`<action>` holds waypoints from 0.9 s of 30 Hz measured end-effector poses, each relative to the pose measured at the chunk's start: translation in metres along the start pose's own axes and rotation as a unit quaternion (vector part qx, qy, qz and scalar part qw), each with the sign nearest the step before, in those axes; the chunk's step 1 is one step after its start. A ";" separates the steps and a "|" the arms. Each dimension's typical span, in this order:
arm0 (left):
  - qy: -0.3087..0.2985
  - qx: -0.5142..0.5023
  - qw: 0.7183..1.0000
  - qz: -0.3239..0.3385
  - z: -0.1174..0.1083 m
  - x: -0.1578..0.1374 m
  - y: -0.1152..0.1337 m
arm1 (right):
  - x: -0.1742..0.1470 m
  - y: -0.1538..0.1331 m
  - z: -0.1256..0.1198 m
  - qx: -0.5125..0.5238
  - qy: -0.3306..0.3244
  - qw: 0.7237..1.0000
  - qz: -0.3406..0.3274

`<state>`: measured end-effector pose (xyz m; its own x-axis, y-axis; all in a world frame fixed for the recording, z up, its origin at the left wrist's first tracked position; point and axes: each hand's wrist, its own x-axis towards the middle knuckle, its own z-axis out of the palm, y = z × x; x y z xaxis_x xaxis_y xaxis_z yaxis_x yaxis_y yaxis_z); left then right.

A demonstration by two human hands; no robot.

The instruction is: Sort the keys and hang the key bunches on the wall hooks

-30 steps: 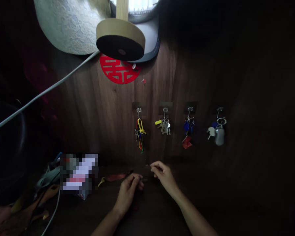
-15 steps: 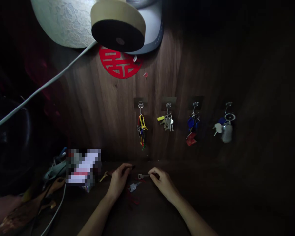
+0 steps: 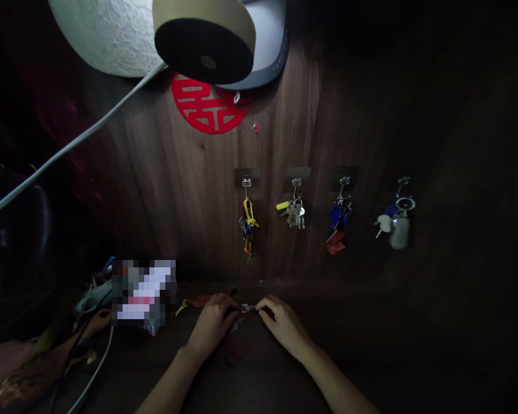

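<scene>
A silver key (image 3: 246, 309) lies between my hands on the dark wooden surface. My right hand (image 3: 280, 321) pinches its right end between thumb and fingers. My left hand (image 3: 213, 321) has thumb and index finger slightly apart, tips close to the key's head; whether they touch it I cannot tell. A second key (image 3: 233, 328) is partly hidden below the left thumb, with a red cord (image 3: 233, 347) beneath it. Behind the left hand lies a brown strap-like piece (image 3: 198, 300), with a yellowish metal piece (image 3: 181, 307) at its left end.
Four wall hooks, several in a row, hold key bunches: a colourful corded one (image 3: 248, 227), a yellow-tagged one (image 3: 296, 214), a blue one (image 3: 338, 215) and another (image 3: 398, 227). A blurred box (image 3: 144, 293) and white cable (image 3: 99, 368) are at left. A lamp-like round object (image 3: 205, 49) hangs above.
My left hand has left the dark end of the brown piece and come nearer to the silver key, covering part of the second key. My right hand has shifted slightly left.
</scene>
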<state>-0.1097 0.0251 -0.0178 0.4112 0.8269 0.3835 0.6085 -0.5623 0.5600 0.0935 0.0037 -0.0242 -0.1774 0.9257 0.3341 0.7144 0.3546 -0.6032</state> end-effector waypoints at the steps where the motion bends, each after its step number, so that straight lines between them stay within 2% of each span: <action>1: 0.003 -0.002 1.000 -0.002 0.000 0.000 0.000 | 0.000 0.000 0.000 0.001 0.000 1.000 0.000; 6: 0.024 -0.052 0.998 -0.026 -0.001 0.001 0.007 | 0.000 -0.003 0.000 0.009 -0.008 1.000 -0.004; 13: 0.043 -0.100 0.994 -0.025 -0.005 0.003 0.023 | -0.003 -0.015 -0.002 0.048 0.001 0.998 -0.035; 19: 0.047 -0.108 0.993 0.024 -0.009 0.001 0.035 | -0.005 -0.029 0.000 0.067 0.029 0.995 -0.068; 23: 0.079 -0.114 0.989 0.051 -0.008 -0.002 0.038 | -0.005 -0.036 -0.001 0.097 0.055 0.990 -0.086; 27: 0.124 -0.141 0.982 0.025 -0.006 -0.005 0.040 | -0.007 -0.043 -0.005 0.129 0.066 0.985 -0.097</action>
<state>-0.0919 -0.0011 0.0072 0.2369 0.7917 0.5631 0.3659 -0.6096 0.7032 0.0676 -0.0182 0.0031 -0.1926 0.8177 0.5425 0.4763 0.5613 -0.6768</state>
